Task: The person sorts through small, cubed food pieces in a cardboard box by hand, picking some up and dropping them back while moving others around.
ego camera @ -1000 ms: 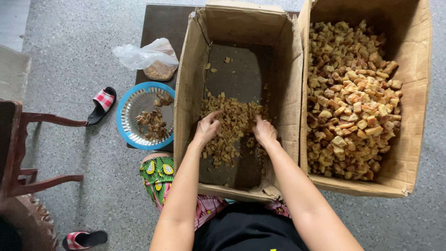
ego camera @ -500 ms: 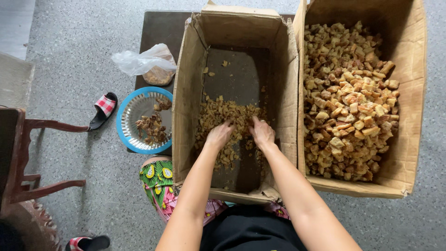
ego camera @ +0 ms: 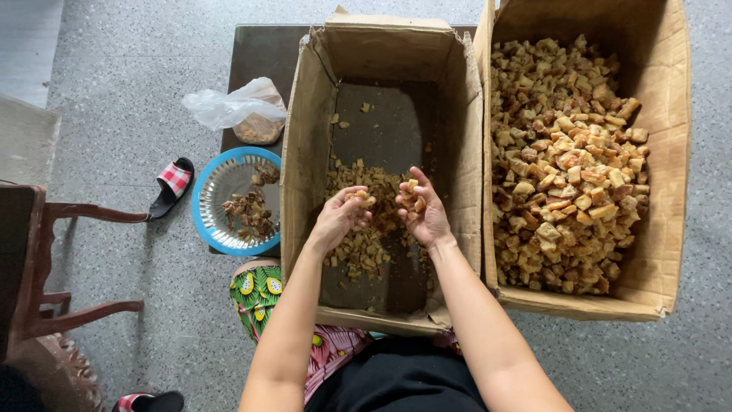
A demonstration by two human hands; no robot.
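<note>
Small tan-brown dried chunks (ego camera: 364, 229) lie in a thin heap on the bottom of an open cardboard box (ego camera: 305, 152) in front of me. My left hand (ego camera: 339, 217) is raised over the heap, fingers curled around a few chunks. My right hand (ego camera: 422, 210) is beside it, palm up, cupping several more pieces. Both hands hover just above the pile, close together.
A second cardboard box (ego camera: 671, 152) on the right is filled with larger golden chunks (ego camera: 568, 168). To the left sit a blue-rimmed plate (ego camera: 210, 217) with dark scraps, a plastic bag (ego camera: 236, 107), a sandal (ego camera: 171, 187) and a wooden chair (ego camera: 46, 259). Grey speckled floor surrounds everything.
Both hands were pressed down into the heap; now they have lifted and turned inward, each holding scooped pieces.
</note>
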